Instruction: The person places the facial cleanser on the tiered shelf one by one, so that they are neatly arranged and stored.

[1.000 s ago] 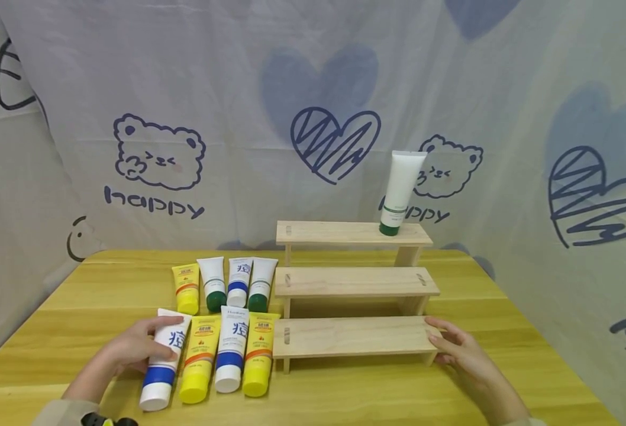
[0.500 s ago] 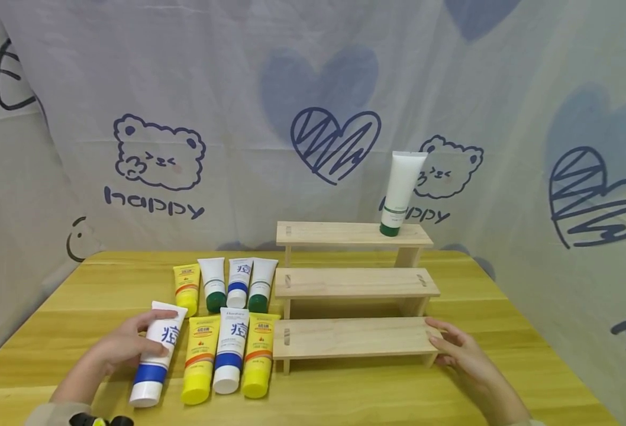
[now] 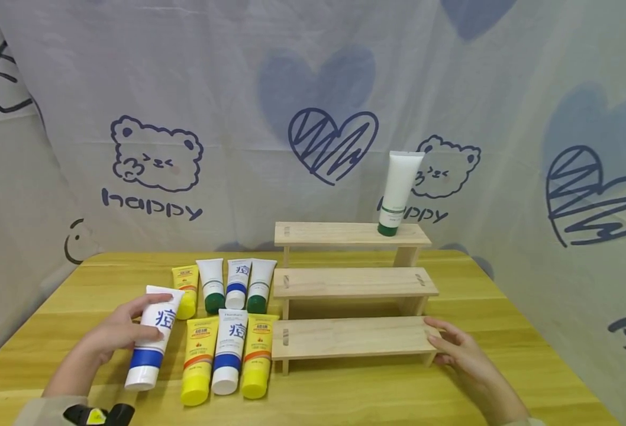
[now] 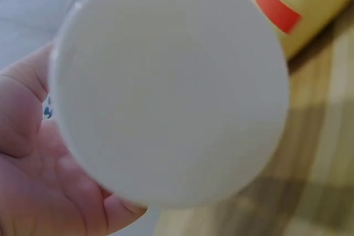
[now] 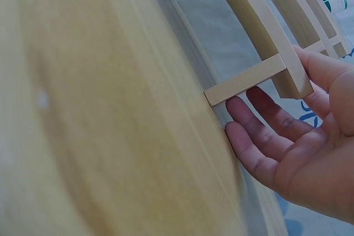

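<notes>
My left hand (image 3: 113, 334) grips a white squeeze tube with a blue band (image 3: 148, 357), its thumb across the printed front and its fingers along the far side. The tube leans, cap end toward me. Its round white cap (image 4: 171, 87) fills most of the left wrist view and hides much of that hand. At the stepped wooden stand (image 3: 350, 338), my right hand (image 3: 464, 355) holds the right end of the lowest shelf. In the right wrist view its thumb lies over the shelf end, with the curled fingers by the support leg (image 5: 246, 80).
A white tube with a green cap (image 3: 398, 192) stands on the top shelf. Left of the stand lie two rows of tubes, among them a yellow tube (image 3: 199, 361), a blue-banded tube (image 3: 230, 352) and a green-capped tube (image 3: 212, 285). A printed curtain (image 3: 238, 177) hangs behind the table.
My left hand has lifted the blue-banded tube up and left, away from the yellow tube beside it. My right hand has stayed at the shelf end.
</notes>
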A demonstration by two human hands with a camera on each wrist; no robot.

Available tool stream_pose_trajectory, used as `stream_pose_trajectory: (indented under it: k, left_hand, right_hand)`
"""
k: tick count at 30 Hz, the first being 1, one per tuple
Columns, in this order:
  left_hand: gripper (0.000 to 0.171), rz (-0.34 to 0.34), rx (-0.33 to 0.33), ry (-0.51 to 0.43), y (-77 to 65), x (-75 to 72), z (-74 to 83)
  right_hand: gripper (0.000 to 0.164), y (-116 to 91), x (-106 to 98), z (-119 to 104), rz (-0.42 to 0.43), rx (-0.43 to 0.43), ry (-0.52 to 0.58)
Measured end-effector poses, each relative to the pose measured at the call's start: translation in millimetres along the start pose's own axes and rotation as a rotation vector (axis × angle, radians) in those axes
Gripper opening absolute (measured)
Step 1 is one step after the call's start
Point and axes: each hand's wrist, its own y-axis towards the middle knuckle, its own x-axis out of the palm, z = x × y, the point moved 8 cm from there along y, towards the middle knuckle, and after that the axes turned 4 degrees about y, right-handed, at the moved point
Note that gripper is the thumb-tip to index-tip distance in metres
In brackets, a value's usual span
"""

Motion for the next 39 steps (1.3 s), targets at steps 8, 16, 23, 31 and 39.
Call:
stream_pose_trajectory:
  k: [8, 16, 23, 31, 39]
  left_hand:
    - [0.075, -0.022, 0.095, -0.056, 4.8, 9.0, 23.4]
    - [0.075, -0.046, 0.169, -0.159, 10.8, 17.8, 44.1]
    - [0.075, -0.048, 0.225, -0.166, 14.2, 25.2, 59.6]
    - [0.073, -0.067, 0.296, -0.19, 20.1, 38.8, 78.9]
    - [0.071, -0.114, 0.365, -0.237, 29.8, 56.4, 99.8]
  right_hand:
    - [0.03, 0.3, 1.0, 0.2, -0.003, 0.006, 0.01]
    - [0.03, 0.2, 1.2, -0.1, 0.003, 0.02, 0.008]
    - [0.032, -1.6, 3.1, -3.7, -0.033, -0.008, 0.006]
    - [0.031, -1.1, 0.8, -1.5, 0.0, 0.008, 0.024]
    - [0.032, -0.5, 1.8, -0.8, 0.008, -0.007, 0.054]
